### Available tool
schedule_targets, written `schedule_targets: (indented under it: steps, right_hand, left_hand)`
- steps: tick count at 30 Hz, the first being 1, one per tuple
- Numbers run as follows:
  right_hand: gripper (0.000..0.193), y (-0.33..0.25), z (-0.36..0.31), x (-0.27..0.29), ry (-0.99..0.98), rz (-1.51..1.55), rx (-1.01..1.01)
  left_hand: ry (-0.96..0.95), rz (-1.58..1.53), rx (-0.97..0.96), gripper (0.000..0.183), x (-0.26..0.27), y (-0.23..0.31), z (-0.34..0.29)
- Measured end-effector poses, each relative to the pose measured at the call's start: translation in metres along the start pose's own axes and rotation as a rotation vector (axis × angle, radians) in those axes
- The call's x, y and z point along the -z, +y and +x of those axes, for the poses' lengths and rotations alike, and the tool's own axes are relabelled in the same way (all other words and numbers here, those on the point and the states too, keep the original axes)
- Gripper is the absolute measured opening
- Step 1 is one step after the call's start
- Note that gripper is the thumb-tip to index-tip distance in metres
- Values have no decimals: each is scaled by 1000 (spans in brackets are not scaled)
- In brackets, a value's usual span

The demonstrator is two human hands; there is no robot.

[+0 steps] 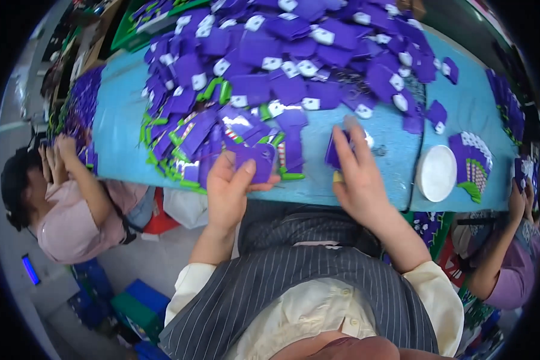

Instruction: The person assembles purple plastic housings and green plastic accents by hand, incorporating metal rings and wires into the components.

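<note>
My left hand (227, 180) is closed on a flat purple plastic piece (255, 163) with a rounded outline, the thumb pressed on its face. To the right, my right hand (360, 174) is held low over the table with fingers stretched and somewhat blurred. Partly under those fingers lies a dark purple piece (332, 153); whether they touch it I cannot tell. Beyond both hands spreads a large heap of purple pieces (261, 48) with white tabs. Closer to my left hand are purple pieces with bright green ends (192, 137), some bearing red-striped strips.
A round white lid or dish (436, 173) sits on the blue table (318, 189) at right, beside a fanned stack of purple and green pieces (473, 162). One person (72, 204) works at the left, another (507, 264) at the right. A green crate (129, 30) stands far left.
</note>
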State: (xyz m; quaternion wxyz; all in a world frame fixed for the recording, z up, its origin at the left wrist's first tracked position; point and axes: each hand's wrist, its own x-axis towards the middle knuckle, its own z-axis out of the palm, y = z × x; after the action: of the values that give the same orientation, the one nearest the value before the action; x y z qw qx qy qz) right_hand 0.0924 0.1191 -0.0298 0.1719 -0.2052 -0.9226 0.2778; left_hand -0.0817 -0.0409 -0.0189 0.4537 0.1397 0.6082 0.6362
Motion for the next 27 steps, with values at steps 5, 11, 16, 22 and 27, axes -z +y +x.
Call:
schedule_targets:
  steps: [5,11,16,22,27]
  right_hand:
    - [63,-38,26,-13,-103,-151,199]
    - [42,-21,-9,-27,-247,-179,345]
    - [22,-16,-40,51,87,891,-216]
    - [26,-7,-55,16,-42,1303,-214]
    - [34,-5,-65,14,-221,1270,-312]
  left_hand:
    - [76,-178,-113,28,-1,-6,10]
    - [-10,-65,-91,26,-5,-14,25]
    - [-168,163,-8,28,-9,-22,20]
    - [-273,-319,-11,36,-67,-26,9]
    - [-295,-382,81,35,-69,-19,6]
